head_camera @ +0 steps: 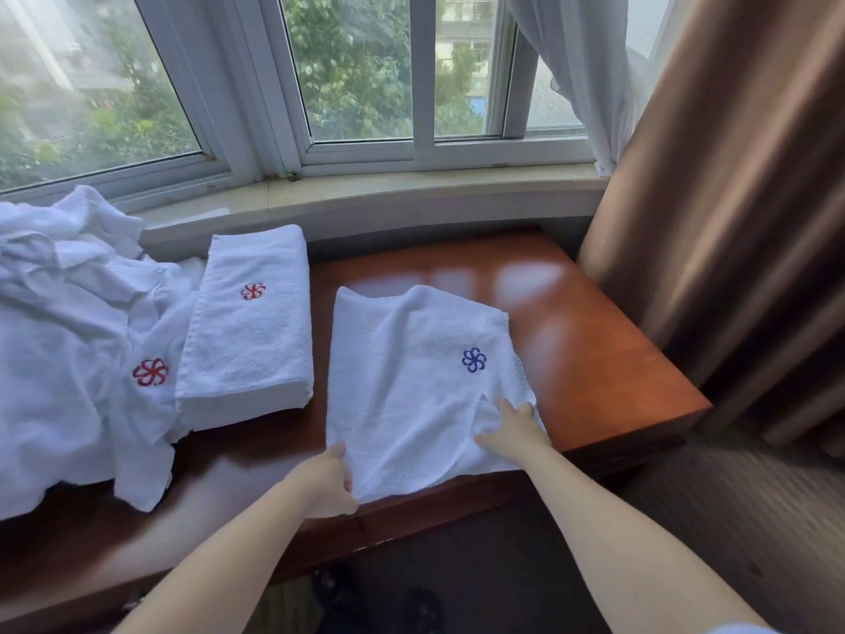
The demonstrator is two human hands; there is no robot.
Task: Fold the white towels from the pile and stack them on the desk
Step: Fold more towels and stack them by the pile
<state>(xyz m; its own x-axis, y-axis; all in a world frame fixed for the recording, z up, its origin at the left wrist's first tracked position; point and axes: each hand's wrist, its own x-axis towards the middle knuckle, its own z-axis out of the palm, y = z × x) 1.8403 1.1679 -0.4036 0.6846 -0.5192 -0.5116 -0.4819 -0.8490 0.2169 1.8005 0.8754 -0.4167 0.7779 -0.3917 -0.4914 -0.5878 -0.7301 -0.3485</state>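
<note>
Now the left hand (327, 480) has its fingers (346, 485) pinched on the near left corner of a white towel (402, 404) lying partly folded on the bench (594, 359), while the right hand (514, 430) lies on its near right edge, fingers spread flat. Beyond the left fingers sits a folded stack (249, 331), and left of that the loose pile (68, 336).

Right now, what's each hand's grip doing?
Left hand: closed, pinching the near left edge of the blue-logo towel.
Right hand: open, fingers resting flat on the same towel.

soft daylight from the window (356, 70) glares on the desk (594, 340); edges look bowed, perhaps slightly motion-blurred.
</note>
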